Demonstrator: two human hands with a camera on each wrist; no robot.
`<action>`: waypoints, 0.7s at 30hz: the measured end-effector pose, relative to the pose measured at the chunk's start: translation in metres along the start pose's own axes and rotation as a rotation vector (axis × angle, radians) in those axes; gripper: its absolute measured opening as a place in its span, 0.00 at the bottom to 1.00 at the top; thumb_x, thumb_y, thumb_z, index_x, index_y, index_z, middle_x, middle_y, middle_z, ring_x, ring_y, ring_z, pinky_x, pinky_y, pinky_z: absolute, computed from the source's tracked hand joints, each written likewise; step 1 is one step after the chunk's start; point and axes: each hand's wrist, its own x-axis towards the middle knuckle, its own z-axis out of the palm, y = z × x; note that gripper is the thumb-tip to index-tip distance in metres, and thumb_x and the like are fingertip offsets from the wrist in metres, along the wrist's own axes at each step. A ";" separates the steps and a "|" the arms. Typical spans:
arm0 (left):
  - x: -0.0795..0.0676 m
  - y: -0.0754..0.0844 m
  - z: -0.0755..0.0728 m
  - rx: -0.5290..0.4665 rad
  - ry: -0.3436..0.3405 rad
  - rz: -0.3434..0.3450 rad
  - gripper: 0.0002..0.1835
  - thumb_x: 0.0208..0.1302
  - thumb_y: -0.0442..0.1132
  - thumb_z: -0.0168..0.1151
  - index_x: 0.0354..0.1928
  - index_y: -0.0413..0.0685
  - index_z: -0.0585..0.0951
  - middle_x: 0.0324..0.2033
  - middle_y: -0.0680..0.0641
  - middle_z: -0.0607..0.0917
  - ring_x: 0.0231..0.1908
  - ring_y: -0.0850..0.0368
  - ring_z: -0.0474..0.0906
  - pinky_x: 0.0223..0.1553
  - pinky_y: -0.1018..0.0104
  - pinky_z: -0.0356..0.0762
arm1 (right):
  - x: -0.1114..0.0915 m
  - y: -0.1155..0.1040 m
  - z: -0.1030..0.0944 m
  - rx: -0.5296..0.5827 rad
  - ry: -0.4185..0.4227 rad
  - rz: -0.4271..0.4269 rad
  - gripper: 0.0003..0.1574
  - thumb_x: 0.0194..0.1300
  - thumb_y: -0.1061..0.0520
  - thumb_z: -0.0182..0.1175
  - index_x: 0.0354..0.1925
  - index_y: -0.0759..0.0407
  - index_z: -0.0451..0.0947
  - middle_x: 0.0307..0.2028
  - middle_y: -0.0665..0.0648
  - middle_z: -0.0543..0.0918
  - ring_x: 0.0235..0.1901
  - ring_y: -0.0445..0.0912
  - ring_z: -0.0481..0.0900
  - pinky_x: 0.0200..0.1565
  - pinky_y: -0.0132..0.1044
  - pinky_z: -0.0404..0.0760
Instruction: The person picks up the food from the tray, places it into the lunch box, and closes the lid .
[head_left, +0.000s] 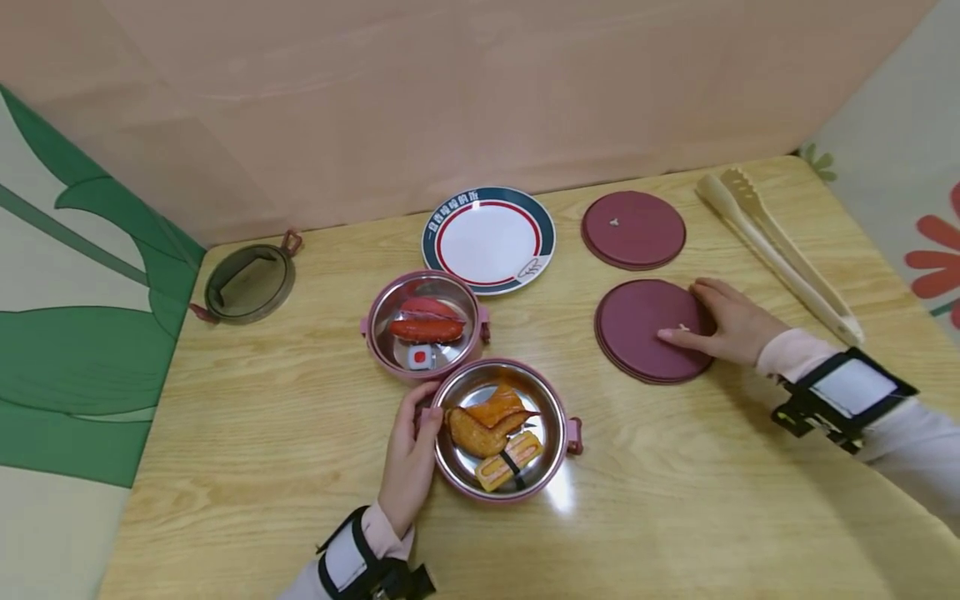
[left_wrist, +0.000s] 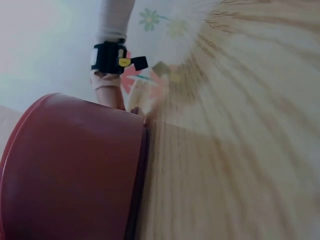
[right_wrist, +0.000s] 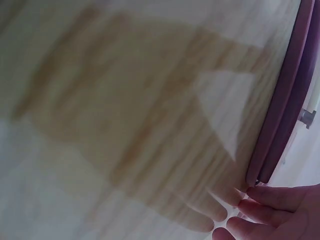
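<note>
Gripping near bowl (head_left: 555, 433) at left rim w/ L hand (head_left: 411, 454) (thumb over edge). Pinching near lid (head_left: 637, 325) at right edge w/ R hand (head_left: 731, 323) (thumb on top), on table (head_left: 262, 442) R of bowls; hands well apart. In near bowl: chicken wing (head_left: 472, 433), orange piece (head_left: 501, 404), banded yellow block (head_left: 493, 473). In far bowl (head_left: 384, 333), just behind near bowl: red sausage (head_left: 426, 331), 2nd red piece (head_left: 431, 307), white block w/ red spot (head_left: 421, 357). Behind far bowl: plate (head_left: 487, 237).

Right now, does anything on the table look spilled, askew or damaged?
No, nothing stands out. The food sits inside the front bowl and back bowl; the plate, maroon lids and tongs show no visible damage.
</note>
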 end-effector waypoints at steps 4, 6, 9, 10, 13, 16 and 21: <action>-0.002 0.005 -0.008 0.028 0.000 0.035 0.18 0.74 0.34 0.46 0.62 0.37 0.69 0.60 0.40 0.74 0.62 0.50 0.67 0.62 0.74 0.64 | -0.001 0.001 0.002 -0.027 0.024 -0.015 0.64 0.57 0.33 0.64 0.68 0.79 0.53 0.67 0.80 0.54 0.65 0.74 0.55 0.63 0.68 0.59; -0.002 0.011 -0.013 0.050 -0.009 0.065 0.18 0.74 0.33 0.46 0.62 0.36 0.69 0.61 0.39 0.74 0.63 0.49 0.67 0.64 0.69 0.64 | -0.001 0.001 0.002 -0.040 0.038 -0.026 0.63 0.57 0.33 0.65 0.67 0.80 0.54 0.66 0.81 0.55 0.63 0.74 0.58 0.62 0.68 0.61; -0.002 0.023 -0.020 0.107 -0.047 0.119 0.19 0.75 0.34 0.46 0.64 0.36 0.68 0.62 0.39 0.73 0.64 0.47 0.66 0.66 0.60 0.65 | -0.001 0.000 0.003 -0.048 0.042 -0.032 0.62 0.57 0.33 0.65 0.66 0.80 0.55 0.65 0.81 0.56 0.62 0.74 0.60 0.61 0.68 0.63; -0.002 0.029 -0.022 0.126 -0.065 0.134 0.19 0.75 0.35 0.46 0.64 0.37 0.68 0.62 0.39 0.73 0.64 0.47 0.67 0.66 0.57 0.65 | -0.001 -0.001 0.003 -0.048 0.040 -0.034 0.62 0.57 0.33 0.65 0.66 0.80 0.56 0.65 0.81 0.56 0.62 0.74 0.60 0.60 0.68 0.64; 0.002 0.049 -0.024 0.154 -0.119 0.197 0.19 0.74 0.34 0.47 0.64 0.39 0.68 0.61 0.40 0.73 0.62 0.46 0.69 0.65 0.48 0.66 | 0.000 -0.002 0.003 -0.036 0.032 -0.036 0.61 0.57 0.34 0.65 0.65 0.80 0.56 0.65 0.81 0.56 0.62 0.73 0.60 0.60 0.68 0.64; 0.011 0.072 -0.021 0.155 -0.195 0.231 0.20 0.73 0.34 0.48 0.65 0.42 0.68 0.61 0.43 0.73 0.62 0.48 0.68 0.65 0.47 0.65 | -0.001 -0.003 0.002 -0.029 0.026 -0.037 0.61 0.57 0.34 0.65 0.65 0.80 0.56 0.64 0.82 0.57 0.62 0.72 0.60 0.60 0.68 0.64; 0.039 0.107 -0.008 0.196 -0.332 0.232 0.22 0.75 0.38 0.47 0.67 0.43 0.66 0.64 0.45 0.70 0.65 0.51 0.65 0.68 0.51 0.63 | -0.001 -0.004 0.001 -0.025 0.032 -0.035 0.61 0.57 0.33 0.65 0.64 0.80 0.57 0.64 0.81 0.58 0.61 0.71 0.62 0.59 0.67 0.66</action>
